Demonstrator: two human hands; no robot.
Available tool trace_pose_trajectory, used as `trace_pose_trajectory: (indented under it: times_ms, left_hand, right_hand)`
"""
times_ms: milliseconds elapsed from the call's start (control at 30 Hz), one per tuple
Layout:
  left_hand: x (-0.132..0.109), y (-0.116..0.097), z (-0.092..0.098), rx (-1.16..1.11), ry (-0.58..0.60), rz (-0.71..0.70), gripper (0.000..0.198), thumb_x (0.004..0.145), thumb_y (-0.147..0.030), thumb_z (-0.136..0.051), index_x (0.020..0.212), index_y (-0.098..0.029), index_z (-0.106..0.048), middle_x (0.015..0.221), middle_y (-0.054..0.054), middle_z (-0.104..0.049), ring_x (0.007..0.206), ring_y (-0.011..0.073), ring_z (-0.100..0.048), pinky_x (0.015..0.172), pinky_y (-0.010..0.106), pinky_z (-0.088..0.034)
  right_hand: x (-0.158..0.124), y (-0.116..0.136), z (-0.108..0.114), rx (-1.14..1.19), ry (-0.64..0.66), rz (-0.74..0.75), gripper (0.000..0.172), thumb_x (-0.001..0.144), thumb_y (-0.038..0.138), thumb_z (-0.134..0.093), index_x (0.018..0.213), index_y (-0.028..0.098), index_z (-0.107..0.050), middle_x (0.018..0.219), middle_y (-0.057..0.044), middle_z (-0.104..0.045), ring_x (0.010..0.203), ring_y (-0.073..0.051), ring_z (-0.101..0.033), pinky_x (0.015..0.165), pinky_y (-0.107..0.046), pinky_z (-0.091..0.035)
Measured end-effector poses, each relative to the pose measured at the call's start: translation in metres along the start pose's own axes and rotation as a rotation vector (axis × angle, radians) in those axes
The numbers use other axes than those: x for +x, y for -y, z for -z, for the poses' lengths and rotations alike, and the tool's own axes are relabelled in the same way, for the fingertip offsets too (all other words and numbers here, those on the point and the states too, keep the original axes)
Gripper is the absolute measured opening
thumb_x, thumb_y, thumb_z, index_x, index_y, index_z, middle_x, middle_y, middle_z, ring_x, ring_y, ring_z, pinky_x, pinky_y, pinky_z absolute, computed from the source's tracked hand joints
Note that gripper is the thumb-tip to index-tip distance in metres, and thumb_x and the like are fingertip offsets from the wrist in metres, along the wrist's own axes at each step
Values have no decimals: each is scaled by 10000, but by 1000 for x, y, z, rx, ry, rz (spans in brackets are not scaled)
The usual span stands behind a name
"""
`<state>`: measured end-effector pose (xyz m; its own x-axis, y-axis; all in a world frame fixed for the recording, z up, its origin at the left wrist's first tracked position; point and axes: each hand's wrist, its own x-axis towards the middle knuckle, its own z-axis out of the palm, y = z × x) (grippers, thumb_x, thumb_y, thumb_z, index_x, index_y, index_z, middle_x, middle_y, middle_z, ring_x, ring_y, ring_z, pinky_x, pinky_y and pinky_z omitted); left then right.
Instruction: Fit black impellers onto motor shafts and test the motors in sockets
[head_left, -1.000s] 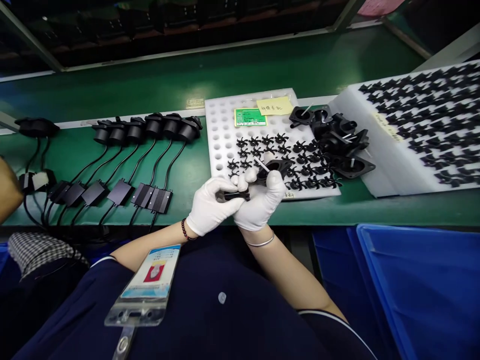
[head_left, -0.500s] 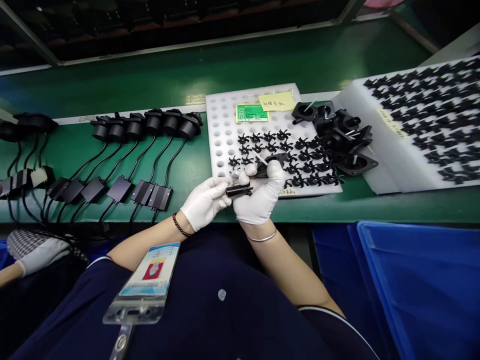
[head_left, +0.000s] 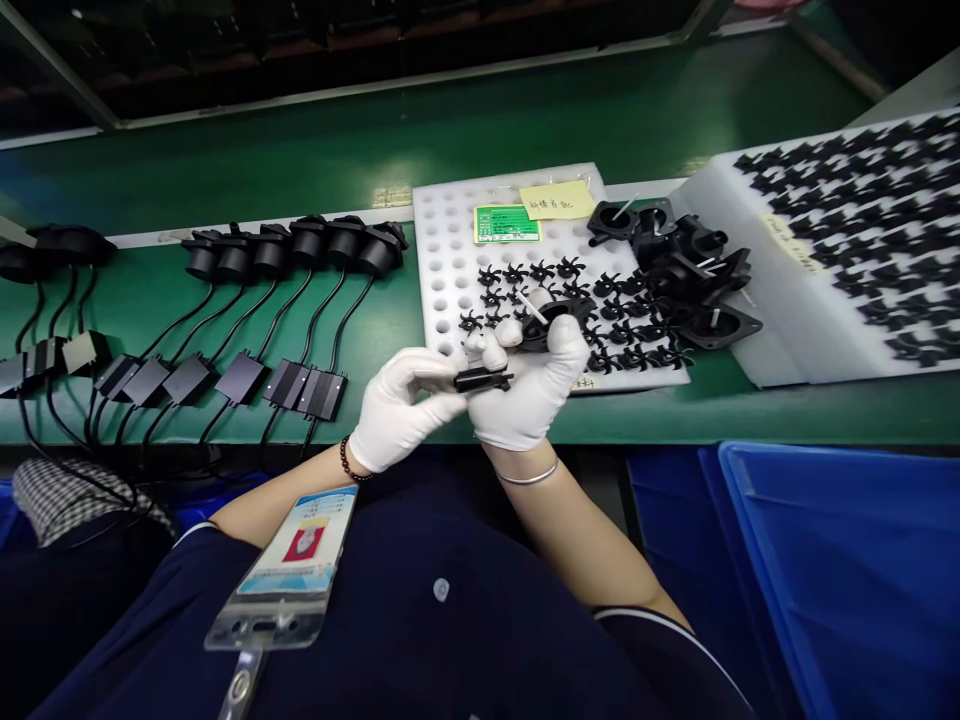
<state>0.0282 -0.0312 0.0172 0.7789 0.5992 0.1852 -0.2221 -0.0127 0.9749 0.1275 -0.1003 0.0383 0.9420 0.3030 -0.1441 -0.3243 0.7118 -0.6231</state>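
Little had shifted over the last second: both gloved hands rose slightly toward the foam tray (head_left: 442,260) and kept their hold, while the co-worker's gloved hand seen at the lower left half a second before had left the view. The left hand (head_left: 401,405) was closed, its fingertips pinching one end of a small black bar-shaped part (head_left: 484,379). The right hand (head_left: 529,395) was closed too, thumb against the other end of that part, its upper fingers curled round a black housing (head_left: 551,318) with a white pin (head_left: 531,305) sticking out. So the part sat between the two hands, above the near edge of the green bench (head_left: 375,330), just in front of the tray; the work looked to be at the same stage, with part and housing not visibly joined. Black impellers (head_left: 525,275) stood in the tray's holes, and a heap of housings (head_left: 690,270) lay to its right. Cabled black units (head_left: 300,250) lay in a row to the left.
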Motion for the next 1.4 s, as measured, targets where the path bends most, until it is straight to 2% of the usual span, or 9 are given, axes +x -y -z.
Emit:
trace_pose_trajectory:
  times_ms: [100, 300, 467, 567, 833, 1100, 1267, 1333, 1400]
  left_hand:
    - [6, 6, -1, -67, -2, 161, 434, 664, -426, -1010, 969, -198, -800, 990, 66, -757, 918, 200, -725, 854, 328, -613]
    - [26, 9, 17, -539, 2, 483, 583, 616, -467, -1045, 1024, -167, -755, 876, 21, -728, 694, 96, -653, 643, 206, -541]
    - [28, 7, 25, -600, -33, 464, 546, 629, -440, -1047, 982, -140, -758, 948, 53, -761, 725, 90, -670, 644, 170, -562]
    - [26, 6, 24, -583, -45, 442, 512, 640, -440, -1042, 954, -145, -764, 956, 48, -764, 738, 91, -685, 647, 163, -571]
    - [25, 12, 32, -414, -25, 201, 558, 747, -454, -979, 1184, -202, -741, 1088, 72, -798, 738, 111, -707, 665, 222, -589]
    - [22, -1, 43, -56, 93, -81, 496, 849, -358, -912, 1291, -199, -753, 1167, 114, -818, 1111, 253, -786, 975, 357, -646]
    - [15, -9, 37, 223, 211, -133, 636, 899, -456, -853, 1462, -225, -670, 1272, 116, -796, 1139, 263, -777, 1058, 401, -624]
    - [15, -8, 35, 307, 193, -246, 758, 874, -516, -863, 1540, -264, -603, 1387, 119, -746, 1301, 299, -704, 1181, 458, -545]
    - [15, -6, 32, 306, 182, -314, 918, 852, -622, -843, 1631, -289, -491, 1561, 134, -624, 1505, 345, -541, 1302, 520, -404]
  right_hand:
    - [-2, -1, 0, -79, 77, 56, 251, 847, 526, -723, 819, 297, -625, 714, 58, -542, 522, -104, -502, 632, -314, -595]
    - [2, 18, 18, -342, 290, 190, 330, 734, 534, -847, 943, 304, -733, 993, -42, -706, 1011, -249, -715, 894, -392, -636]
    - [-3, 31, 39, -887, 531, 445, 684, 776, 456, -845, 1392, 240, -640, 1394, -152, -660, 1334, -376, -637, 1140, -579, -555]
    - [-6, 28, 42, -1081, 636, 673, 736, 826, 380, -780, 1502, 217, -541, 1443, -172, -632, 1380, -385, -615, 1186, -616, -515]
    - [-3, 21, 48, -1250, 593, 863, 743, 876, 449, -766, 1536, 207, -527, 1442, -190, -649, 1365, -395, -636, 1179, -609, -527]
    - [-3, 18, 52, -882, 551, 212, 696, 906, 666, -748, 1439, 240, -609, 1470, -164, -666, 1297, -343, -696, 1145, -534, -562]
    - [-14, 8, 47, -707, 516, 25, 705, 818, 656, -847, 1366, 251, -666, 1454, -132, -679, 1391, -346, -616, 1247, -545, -443]
    - [-20, 3, 42, -494, 445, -157, 594, 849, 681, -789, 1257, 256, -715, 1318, -115, -740, 1186, -317, -707, 1057, -503, -584]
    - [-22, 0, 35, -263, 381, -369, 522, 875, 711, -714, 1118, 250, -749, 1124, -97, -776, 838, -245, -705, 693, -392, -613]
